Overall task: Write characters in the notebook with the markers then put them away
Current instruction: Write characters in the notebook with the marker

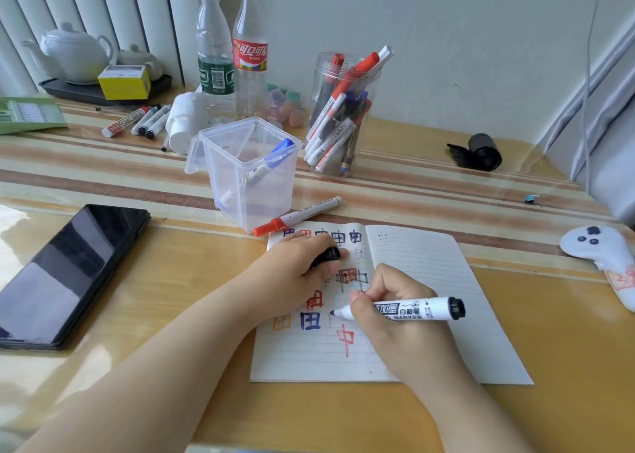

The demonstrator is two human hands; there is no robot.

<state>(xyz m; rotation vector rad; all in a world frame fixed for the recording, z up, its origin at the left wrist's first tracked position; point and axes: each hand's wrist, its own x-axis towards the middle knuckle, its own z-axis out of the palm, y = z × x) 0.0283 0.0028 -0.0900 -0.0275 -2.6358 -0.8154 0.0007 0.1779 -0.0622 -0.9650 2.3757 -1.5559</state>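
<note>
Notebook (pixel 429 301) lies open near on the surface (pixel 171 315), left page full of red, blue, black 田/中. Right hand (pixel 388 318) grips a black "MARKER" (pixel 412 310); left hand (pixel 302 263) holds its cap (pixel 328 256) there.

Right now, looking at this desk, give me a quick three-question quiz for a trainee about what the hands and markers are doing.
1. True or false: the black marker in the right hand is uncapped.
2. What does the left hand hold? A) a phone B) a black cap C) a bottle
3. Fill in: the red marker lies on the table between the square clear container and the ____.

Key: 1 true; 2 B; 3 notebook.
</note>
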